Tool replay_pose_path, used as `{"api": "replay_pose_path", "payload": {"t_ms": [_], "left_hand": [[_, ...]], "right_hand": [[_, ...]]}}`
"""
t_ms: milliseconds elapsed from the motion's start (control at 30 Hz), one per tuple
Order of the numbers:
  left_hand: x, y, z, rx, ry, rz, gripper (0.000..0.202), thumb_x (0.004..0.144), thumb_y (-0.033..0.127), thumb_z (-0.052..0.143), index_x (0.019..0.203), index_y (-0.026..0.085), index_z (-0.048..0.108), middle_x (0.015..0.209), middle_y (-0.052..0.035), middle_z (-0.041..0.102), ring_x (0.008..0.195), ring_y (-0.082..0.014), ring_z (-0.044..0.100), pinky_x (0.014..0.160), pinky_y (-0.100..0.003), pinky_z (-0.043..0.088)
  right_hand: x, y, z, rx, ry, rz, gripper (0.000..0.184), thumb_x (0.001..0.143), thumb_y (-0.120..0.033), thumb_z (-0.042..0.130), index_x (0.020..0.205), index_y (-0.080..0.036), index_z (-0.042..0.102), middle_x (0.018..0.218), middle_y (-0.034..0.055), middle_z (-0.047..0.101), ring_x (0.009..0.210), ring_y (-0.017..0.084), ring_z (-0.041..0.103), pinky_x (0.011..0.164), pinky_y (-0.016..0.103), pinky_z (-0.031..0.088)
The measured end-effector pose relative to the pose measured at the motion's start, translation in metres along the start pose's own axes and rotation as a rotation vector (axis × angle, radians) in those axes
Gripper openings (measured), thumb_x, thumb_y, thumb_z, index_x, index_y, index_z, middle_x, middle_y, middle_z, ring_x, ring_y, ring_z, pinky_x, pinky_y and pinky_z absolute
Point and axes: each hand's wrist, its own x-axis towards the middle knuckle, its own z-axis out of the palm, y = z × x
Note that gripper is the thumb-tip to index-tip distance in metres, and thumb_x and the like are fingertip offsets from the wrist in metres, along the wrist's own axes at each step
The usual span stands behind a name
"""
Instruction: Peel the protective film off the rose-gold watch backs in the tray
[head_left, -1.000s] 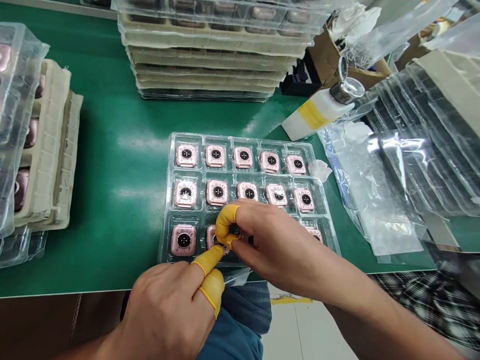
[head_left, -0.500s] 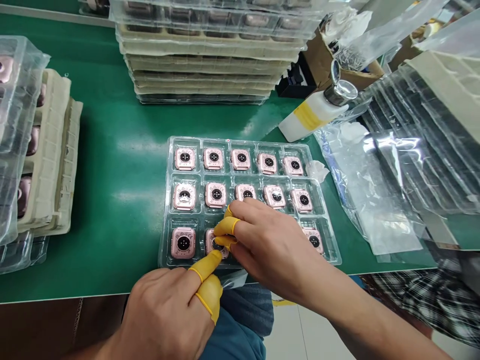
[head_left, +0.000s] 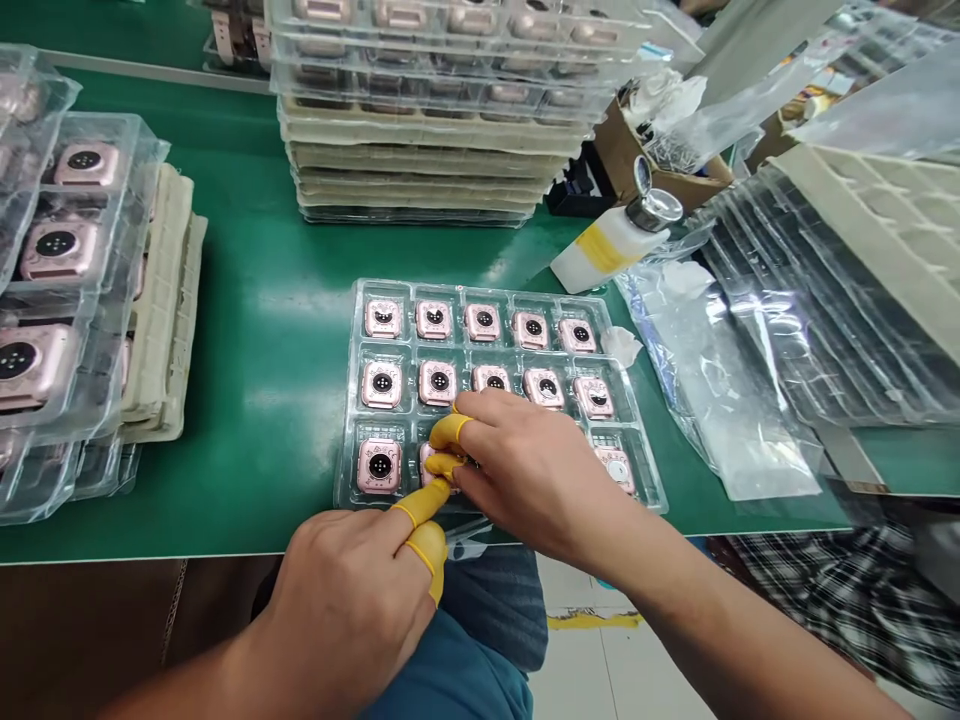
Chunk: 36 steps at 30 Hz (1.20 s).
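Observation:
A clear plastic tray [head_left: 346,440] lies on the green table near its front edge, its pockets holding several pink watch bodies face down. My right hand [head_left: 540,475], with yellow finger cots, is curled over the front row and pinches the pink watch body [head_left: 429,458] in the second pocket from the left. My left hand [head_left: 360,600] sits at the table edge, fingers curled, and its yellow-cotted fingertip touches the tray's front rim just below that same watch body. Another watch body [head_left: 379,466] lies in the front-left pocket.
A tall stack of trays [head_left: 427,150] stands at the back. More stacked trays with watch bodies [head_left: 60,290] are on the left. A white bottle with a metal cap [head_left: 615,240] lies behind the tray. Clear plastic bags [head_left: 720,380] and empty trays [head_left: 862,280] fill the right side.
My right hand's fingers have come down from a raised pinch onto the front-row watch body. My left hand stays at the tray's front rim. The view has shifted to show more on the left.

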Motion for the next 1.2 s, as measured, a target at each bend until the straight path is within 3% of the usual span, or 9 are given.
{"api": "replay_pose_path", "payload": {"t_ms": [167,300,400,533,667,733,833,967,1200], "left_hand": [[-0.003,-0.003,-0.001,-0.025,0.02,0.009,0.026,0.091,0.008,0.049,0.075,0.017,0.068,0.077,-0.0024,0.075,0.056,-0.018,0.067,0.047,-0.035,0.049],[-0.012,-0.005,-0.01,-0.233,0.041,-0.079,0.015,0.092,0.01,0.055,0.088,0.018,0.067,0.106,-0.0043,0.079,0.079,-0.0151,0.076,0.063,-0.027,0.056],[-0.017,-0.007,-0.02,-0.454,-0.005,-0.2,0.013,0.092,0.011,0.058,0.093,0.02,0.067,0.092,-0.0008,0.076,0.072,-0.0125,0.072,0.062,-0.023,0.055],[-0.019,-0.011,-0.031,-0.578,-0.105,-0.42,0.012,0.091,0.019,0.061,0.083,0.024,0.067,0.069,0.0057,0.067,0.054,-0.01,0.06,0.049,-0.02,0.047],[-0.023,-0.015,-0.033,-0.656,-0.069,-0.619,0.011,0.087,0.025,0.065,0.093,0.031,0.073,0.076,0.0064,0.075,0.064,-0.0128,0.07,0.053,-0.018,0.054],[-0.023,-0.016,-0.034,-0.745,-0.057,-0.693,0.012,0.086,0.026,0.062,0.09,0.029,0.074,0.071,0.005,0.075,0.061,-0.0131,0.07,0.05,-0.017,0.054],[-0.019,-0.017,-0.037,-0.833,-0.064,-0.726,0.016,0.084,0.025,0.058,0.079,0.025,0.073,0.059,0.0044,0.071,0.05,-0.0105,0.063,0.044,-0.014,0.048],[-0.015,-0.017,-0.038,-0.781,-0.086,-0.709,0.019,0.084,0.023,0.056,0.078,0.025,0.074,0.06,0.0036,0.072,0.051,-0.0114,0.064,0.045,-0.015,0.046],[-0.023,-0.022,-0.032,-0.615,-0.112,-0.67,0.019,0.088,0.022,0.056,0.081,0.028,0.072,0.065,0.0074,0.072,0.054,-0.0113,0.065,0.047,-0.018,0.047]], "right_hand": [[0.001,0.005,0.003,0.131,0.019,0.022,0.018,0.097,-0.015,0.055,0.086,-0.016,0.07,0.084,0.0069,0.066,0.08,0.021,0.058,0.068,0.032,0.039],[-0.016,0.002,-0.004,0.408,0.189,-0.019,0.017,0.101,-0.016,0.052,0.101,-0.017,0.069,0.086,0.0057,0.066,0.081,0.02,0.058,0.072,0.033,0.044],[-0.035,-0.009,-0.009,0.573,0.17,-0.133,0.017,0.1,-0.02,0.06,0.116,-0.019,0.065,0.092,0.0056,0.065,0.084,0.02,0.056,0.072,0.033,0.045],[-0.048,-0.024,-0.007,0.574,0.145,-0.217,0.012,0.097,-0.011,0.058,0.106,-0.018,0.063,0.084,0.0041,0.06,0.075,0.018,0.049,0.065,0.032,0.039],[-0.046,-0.028,-0.002,0.576,0.168,-0.189,0.012,0.097,-0.008,0.056,0.102,-0.017,0.062,0.08,0.0034,0.059,0.071,0.017,0.048,0.062,0.032,0.037],[-0.044,-0.027,-0.001,0.597,0.145,-0.186,0.013,0.097,-0.008,0.056,0.102,-0.017,0.063,0.078,0.0025,0.059,0.07,0.016,0.049,0.062,0.032,0.037],[-0.042,-0.027,-0.003,0.577,0.128,-0.195,0.02,0.095,-0.007,0.058,0.111,-0.017,0.063,0.083,0.0038,0.062,0.073,0.018,0.051,0.064,0.033,0.039],[-0.036,-0.029,-0.007,0.555,0.17,-0.159,0.035,0.09,-0.004,0.058,0.122,-0.019,0.06,0.094,0.0061,0.064,0.081,0.02,0.055,0.065,0.033,0.041],[-0.025,-0.035,-0.005,0.458,0.192,-0.28,0.019,0.092,-0.002,0.055,0.104,-0.017,0.057,0.089,0.0065,0.063,0.079,0.019,0.05,0.066,0.034,0.039]]}}
